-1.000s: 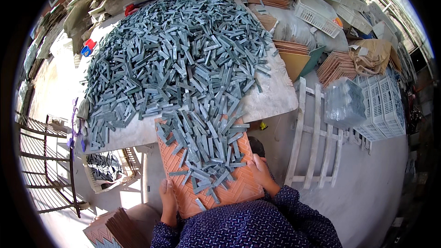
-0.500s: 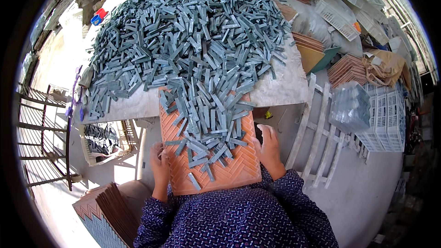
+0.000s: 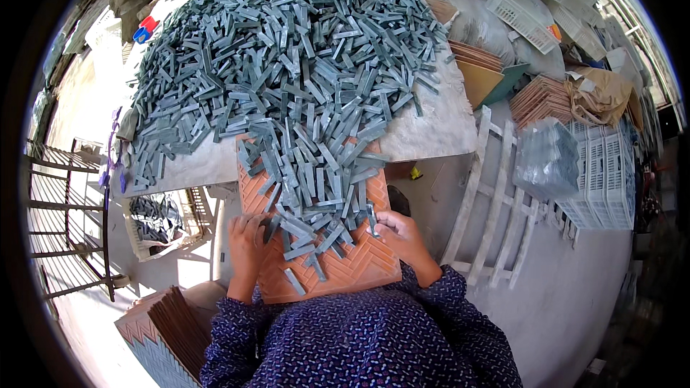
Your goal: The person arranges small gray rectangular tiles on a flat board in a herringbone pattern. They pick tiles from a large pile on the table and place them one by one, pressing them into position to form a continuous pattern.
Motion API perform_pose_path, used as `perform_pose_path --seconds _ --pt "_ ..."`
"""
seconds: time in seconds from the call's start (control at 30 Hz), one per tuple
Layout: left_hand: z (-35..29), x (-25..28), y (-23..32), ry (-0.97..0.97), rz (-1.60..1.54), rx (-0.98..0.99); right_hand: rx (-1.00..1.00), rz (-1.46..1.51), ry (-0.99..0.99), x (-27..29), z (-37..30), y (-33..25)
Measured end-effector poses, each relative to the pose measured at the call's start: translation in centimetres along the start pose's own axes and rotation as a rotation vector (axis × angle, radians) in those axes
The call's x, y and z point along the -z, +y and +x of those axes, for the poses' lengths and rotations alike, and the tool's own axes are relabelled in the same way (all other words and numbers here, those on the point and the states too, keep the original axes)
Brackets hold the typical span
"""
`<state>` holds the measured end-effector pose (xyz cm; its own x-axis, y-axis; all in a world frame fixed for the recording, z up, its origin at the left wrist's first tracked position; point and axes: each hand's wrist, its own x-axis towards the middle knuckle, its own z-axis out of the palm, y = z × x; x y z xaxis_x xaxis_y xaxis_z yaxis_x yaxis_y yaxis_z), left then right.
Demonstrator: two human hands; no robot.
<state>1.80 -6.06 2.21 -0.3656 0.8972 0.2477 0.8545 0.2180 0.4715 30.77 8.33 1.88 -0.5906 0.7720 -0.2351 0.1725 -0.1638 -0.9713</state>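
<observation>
Where right fingers (image 3: pixel 390 220) pinch, one strip (image 3: pixel 371 215) points tableward.

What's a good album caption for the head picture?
Left hand and right hand at an orange tray strewn with gray strips.

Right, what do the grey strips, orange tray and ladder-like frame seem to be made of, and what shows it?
Grey strips: probably stone or ceramic, mostly matt, with crisp straight edges and mottled faces.
Orange tray: likely plastic or rubber, dull; its regular herringbone ridges suggest moulding.
Ladder-like frame: perhaps weathered wood, judging by its pale, dull slats; painted metal is possible.
</observation>
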Motion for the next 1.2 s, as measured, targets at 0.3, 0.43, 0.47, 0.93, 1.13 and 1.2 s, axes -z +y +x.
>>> perform_pose_path --seconds 0.3,0.43,0.47,0.93,1.13,1.2 --pt "-1.3 0.2 -1.3 0.041 0.074 0.036 -0.001 -0.238 0.074 1.2 -3.1 0.1" --pt "-3.1 0.9 -1.4 -0.024 0.036 0.149 0.186 -0.662 0.176 0.8 -3.6 -0.9" --pt "-3.2 1.1 -1.2 -0.011 0.027 0.151 0.216 -0.71 0.213 0.6 -3.6 -1.0" --pt "-5.3 2.6 0.6 0.039 -0.198 0.319 0.203 -0.755 0.189 0.1 -8.6 0.9" --pt "-5.3 1.7 5.4 -0.192 -0.369 0.183 0.219 -0.734 0.219 0.0 -7.9 0.2" --pt "-5.0 1.3 6.8 -0.289 -0.45 0.191 0.207 -0.711 0.19 -0.2 -7.4 0.1"
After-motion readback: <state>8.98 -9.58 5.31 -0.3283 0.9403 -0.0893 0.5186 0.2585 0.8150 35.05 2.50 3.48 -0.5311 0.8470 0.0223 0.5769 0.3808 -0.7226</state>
